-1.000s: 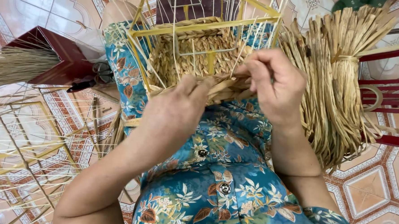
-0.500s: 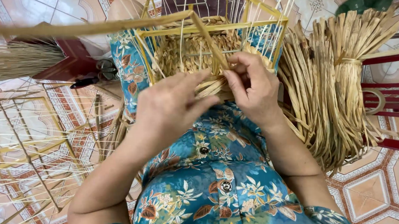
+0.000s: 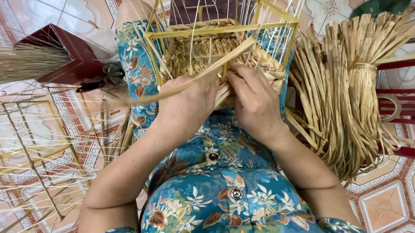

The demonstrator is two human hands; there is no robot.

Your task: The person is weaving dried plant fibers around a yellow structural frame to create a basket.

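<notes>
Far left: empty wire frame (image 3: 36, 156) on the tiled floor (image 3: 30, 12), yellow uprights, no weave on it. Above it a dark red stool (image 3: 69, 55) with a sheaf of thin fibres (image 3: 18, 62) across its front. Black scissors (image 3: 101, 79) lie just beside the stool, by the knee.

Centre: basket (image 3: 214, 53) sits on the lap, on the blue floral dress (image 3: 210, 186). Yellow frame with thin uprights standing clear above the weave. Woven wall covers the lower part only, topped with a braided row; the upper frame is bare. Judgement: wall partly up, roughly the lower half filled, upper rows and rim left to do. Far side of the basket is hard to read.

Left hand (image 3: 188, 103) is at the basket's near wall, fingers curled closed around a long flat strand (image 3: 182, 82) that runs from the weave out to the left. Right hand (image 3: 253, 100) is just beside it, touching the near wall, fingers bent and pressed into the weave. Whether it pinches the same strand or another one, I cannot tell; fingertips are hidden in the fibres.

Right: big bundle (image 3: 351, 91) of dried straw strips, tied at the middle, leaning against red bars (image 3: 410, 119). Plenty of stock. Something green (image 3: 384, 1) at top right, too cropped to identify.
</notes>
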